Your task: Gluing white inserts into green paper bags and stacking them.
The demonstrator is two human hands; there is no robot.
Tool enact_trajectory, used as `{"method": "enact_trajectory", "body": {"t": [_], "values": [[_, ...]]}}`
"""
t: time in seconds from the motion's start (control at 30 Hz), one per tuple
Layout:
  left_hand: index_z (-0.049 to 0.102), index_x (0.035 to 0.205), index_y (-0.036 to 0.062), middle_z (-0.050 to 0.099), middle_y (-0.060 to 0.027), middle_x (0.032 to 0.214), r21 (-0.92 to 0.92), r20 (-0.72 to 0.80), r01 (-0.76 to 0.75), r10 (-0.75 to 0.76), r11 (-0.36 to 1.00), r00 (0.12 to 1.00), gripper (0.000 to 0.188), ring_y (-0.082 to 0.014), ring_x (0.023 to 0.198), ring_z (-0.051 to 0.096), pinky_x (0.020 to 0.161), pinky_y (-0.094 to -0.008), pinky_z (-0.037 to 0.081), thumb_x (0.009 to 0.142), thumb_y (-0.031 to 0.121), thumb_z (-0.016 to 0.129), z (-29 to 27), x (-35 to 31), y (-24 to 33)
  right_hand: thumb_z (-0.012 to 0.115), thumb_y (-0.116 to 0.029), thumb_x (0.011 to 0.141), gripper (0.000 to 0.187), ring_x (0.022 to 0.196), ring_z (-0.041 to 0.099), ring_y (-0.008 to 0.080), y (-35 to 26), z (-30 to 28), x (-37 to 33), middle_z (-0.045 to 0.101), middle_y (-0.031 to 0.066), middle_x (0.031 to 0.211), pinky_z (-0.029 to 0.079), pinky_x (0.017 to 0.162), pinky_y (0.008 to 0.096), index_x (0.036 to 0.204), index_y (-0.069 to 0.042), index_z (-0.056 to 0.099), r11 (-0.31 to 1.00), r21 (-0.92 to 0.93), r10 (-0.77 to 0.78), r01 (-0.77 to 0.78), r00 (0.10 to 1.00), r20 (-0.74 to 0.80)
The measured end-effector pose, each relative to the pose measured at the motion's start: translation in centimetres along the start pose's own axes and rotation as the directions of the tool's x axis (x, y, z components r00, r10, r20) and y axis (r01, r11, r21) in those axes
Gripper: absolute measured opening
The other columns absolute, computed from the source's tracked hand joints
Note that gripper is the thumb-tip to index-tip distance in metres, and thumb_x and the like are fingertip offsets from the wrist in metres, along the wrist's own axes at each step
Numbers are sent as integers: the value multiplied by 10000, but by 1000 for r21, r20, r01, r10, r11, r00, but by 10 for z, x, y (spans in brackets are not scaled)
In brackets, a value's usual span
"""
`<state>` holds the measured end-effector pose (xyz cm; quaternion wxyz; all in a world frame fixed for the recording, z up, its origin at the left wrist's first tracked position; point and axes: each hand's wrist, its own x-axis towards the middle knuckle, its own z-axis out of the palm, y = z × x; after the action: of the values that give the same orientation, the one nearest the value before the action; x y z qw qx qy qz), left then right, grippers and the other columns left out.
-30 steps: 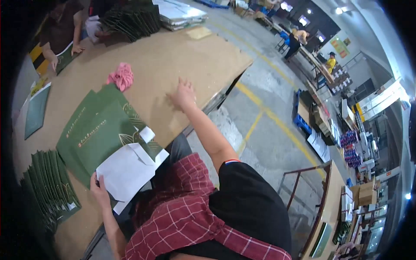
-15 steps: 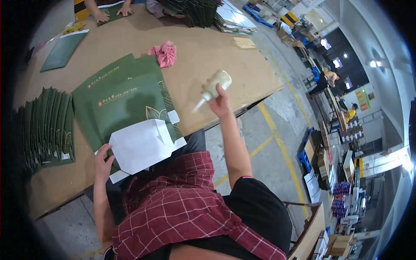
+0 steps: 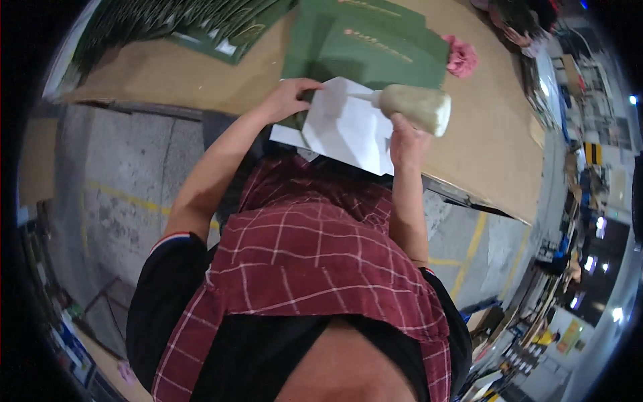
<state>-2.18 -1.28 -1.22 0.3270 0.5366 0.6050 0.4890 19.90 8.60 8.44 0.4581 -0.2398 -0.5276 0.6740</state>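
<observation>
A green paper bag with its white, folded-out end (image 3: 348, 120) facing up lies in front of me at the table edge. My left hand (image 3: 288, 102) has its fingers curled round the left edge of this bag, with the index finger on the white paper. In my right hand (image 3: 410, 137) is a cream-coloured squeeze bottle (image 3: 418, 107), tilted on its side above the bag's right part. Its thin white nozzle (image 3: 364, 96) points left, over the white paper; whether the tip touches it I cannot tell. More flat green bags (image 3: 372, 50) lie just beyond.
A row of folded green bags (image 3: 167, 30) stands at the far left of the brown table (image 3: 495, 141). A crumpled pink cloth (image 3: 461, 57) lies right of the flat bags. Another person's hand (image 3: 516, 37) shows at the far right, near a paper stack (image 3: 541, 84).
My right hand has brought the squeeze bottle leftward from beside the bag to over its white paper. My left hand stays at the bag's left edge. The whole view has turned.
</observation>
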Motion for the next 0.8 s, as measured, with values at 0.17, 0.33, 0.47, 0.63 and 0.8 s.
{"method": "enact_trajectory", "body": {"t": [0.17,0.33,0.47,0.63,0.8], "values": [[556,1091,74,563,-72,699,35,6,89,-89,995,996,484,-158,608,490,597,-293,417,610,44,603,1,-5,5,693,85,591,563,924,545,206,16,15,-5,552,98,1026,467,811,320,1104,17,471,994,-112,-23,19,999,-32],[559,1071,69,568,-88,696,100,-52,39,-34,994,998,470,-177,599,493,591,-306,418,603,55,607,1,-6,14,713,84,563,566,905,552,189,28,21,2,569,84,1005,470,786,308,1078,3,492,998,-68,-13,14,1000,16],[559,1066,66,575,-88,697,124,-17,142,-141,982,990,469,-181,601,496,589,-302,417,598,65,603,-3,-7,22,747,42,549,525,870,568,172,36,23,7,598,77,962,470,770,299,1028,3,535,967,-250,-41,53,998,50],[556,1065,60,601,-88,747,77,-27,127,-125,989,992,471,-178,617,510,599,-304,422,597,72,600,-2,-6,23,762,5,563,463,832,584,164,40,24,10,622,75,920,472,755,294,983,10,569,945,-323,-26,47,997,68],[558,1078,57,591,-58,821,78,-30,127,-124,989,992,470,-145,668,486,644,-272,422,610,51,599,-1,-6,18,761,-12,582,431,816,590,158,44,24,9,627,72,904,473,744,291,972,9,577,936,-350,-11,42,996,91]]}}
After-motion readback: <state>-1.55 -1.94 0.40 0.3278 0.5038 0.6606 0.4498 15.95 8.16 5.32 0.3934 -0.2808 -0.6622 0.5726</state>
